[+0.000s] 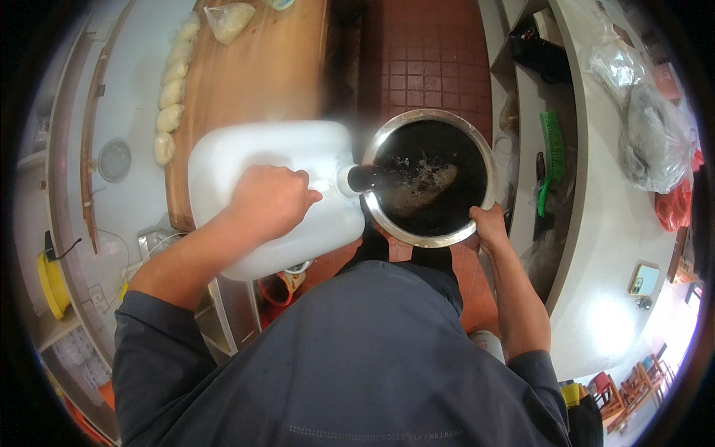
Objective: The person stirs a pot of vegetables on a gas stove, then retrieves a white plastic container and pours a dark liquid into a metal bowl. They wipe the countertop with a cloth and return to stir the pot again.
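My left hand grips the handle of a large white plastic jug, which is tipped towards the right. Dark liquid runs from its open mouth over the near-left rim of a round metal basin. My right hand holds that basin by its lower right rim, thumb on top and fingers mostly hidden underneath. Inside, dark liquid with a patch of pale brown foam covers the basin's bottom.
A wooden worktop at upper left bears a row of dough pieces and a plastic bag. To the right, a shelf unit holds a green brush; its pale counter carries plastic bags and a phone. Below lies red tiled floor.
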Motion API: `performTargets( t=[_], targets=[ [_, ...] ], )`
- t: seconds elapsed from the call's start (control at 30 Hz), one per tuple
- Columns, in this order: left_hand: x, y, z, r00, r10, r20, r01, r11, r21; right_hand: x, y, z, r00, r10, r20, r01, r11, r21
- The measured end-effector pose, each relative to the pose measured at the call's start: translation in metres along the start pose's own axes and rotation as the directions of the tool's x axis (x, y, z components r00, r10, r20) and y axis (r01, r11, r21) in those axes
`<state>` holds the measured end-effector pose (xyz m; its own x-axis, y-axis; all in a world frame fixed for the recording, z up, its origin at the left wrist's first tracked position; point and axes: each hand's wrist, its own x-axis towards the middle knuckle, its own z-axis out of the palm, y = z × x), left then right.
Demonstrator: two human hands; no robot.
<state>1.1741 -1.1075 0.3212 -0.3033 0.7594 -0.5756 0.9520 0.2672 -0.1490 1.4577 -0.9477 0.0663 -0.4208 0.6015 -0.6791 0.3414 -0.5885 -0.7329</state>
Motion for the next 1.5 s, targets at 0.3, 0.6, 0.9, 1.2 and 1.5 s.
performTargets(
  t=[0.3, 0.6, 0.9, 1.2, 1.5],
  targets=[
    [-0.002, -0.003, -0.001, 1.000, -0.010, -0.010, 0.010, 1.000, -0.002, -0.003, -0.010, 0.005, 1.000, 0.013, -0.024, -0.014, 1.000, -0.008],
    [-0.003, -0.004, 0.003, 1.000, 0.011, -0.018, -0.011, 1.000, 0.011, 0.001, -0.004, 0.007, 0.999, -0.015, -0.044, 0.013, 0.998, -0.060],
    [-0.005, -0.006, 0.004, 1.000, 0.014, -0.026, -0.014, 1.000, -0.013, -0.009, -0.014, 0.012, 1.000, 0.003, -0.018, -0.004, 0.999, -0.040],
    [-0.012, -0.015, 0.007, 1.000, -0.010, -0.014, 0.010, 1.000, -0.007, -0.007, -0.012, 0.018, 1.000, -0.028, 0.006, 0.028, 1.000, -0.006],
    [-0.038, -0.048, 0.011, 0.997, -0.025, -0.079, 0.022, 0.999, -0.046, -0.014, -0.001, 0.036, 0.998, 0.067, -0.005, -0.067, 0.997, 0.029]
  ],
)
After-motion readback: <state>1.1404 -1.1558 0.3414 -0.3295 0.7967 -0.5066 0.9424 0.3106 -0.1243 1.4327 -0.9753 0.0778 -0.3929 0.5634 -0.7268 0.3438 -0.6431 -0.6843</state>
